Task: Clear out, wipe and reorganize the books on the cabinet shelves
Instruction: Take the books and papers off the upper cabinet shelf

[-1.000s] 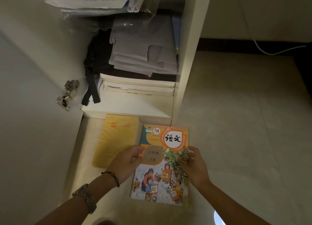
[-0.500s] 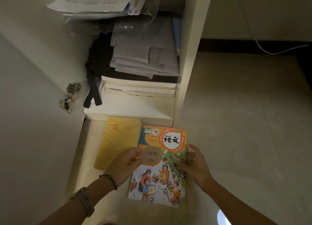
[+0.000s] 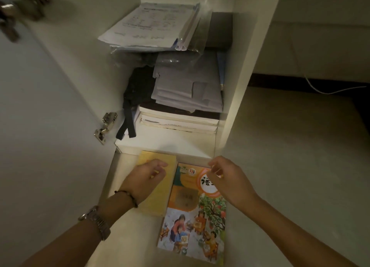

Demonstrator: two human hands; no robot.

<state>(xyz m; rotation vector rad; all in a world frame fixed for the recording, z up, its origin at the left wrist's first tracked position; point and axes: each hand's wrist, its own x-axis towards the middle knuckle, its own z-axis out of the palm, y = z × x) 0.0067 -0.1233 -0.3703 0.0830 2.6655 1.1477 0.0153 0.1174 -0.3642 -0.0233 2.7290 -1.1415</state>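
We see left hand (image 3: 147, 178) above yellow book (image 3: 158, 188), right hand (image 3: 230, 178) above illustrated textbook (image 3: 192, 216); both loosely curled, gripping nothing.

The textbook (image 3: 192, 212) at lower centre has a glossy printed paper cover; the yellow book (image 3: 160, 188) beside it looks matt. The cabinet (image 3: 236, 90) panels are smooth white laminate. The hinge (image 3: 106, 127) and watch (image 3: 96, 221) are shiny metal.

Both forearms reach forward, palms down. Left hand (image 3: 147, 177) and right hand (image 3: 230, 178) hover level, well apart, fingers loosely curled, holding nothing. Left wrist wears watch (image 3: 98, 221) and cord bracelet (image 3: 128, 195).
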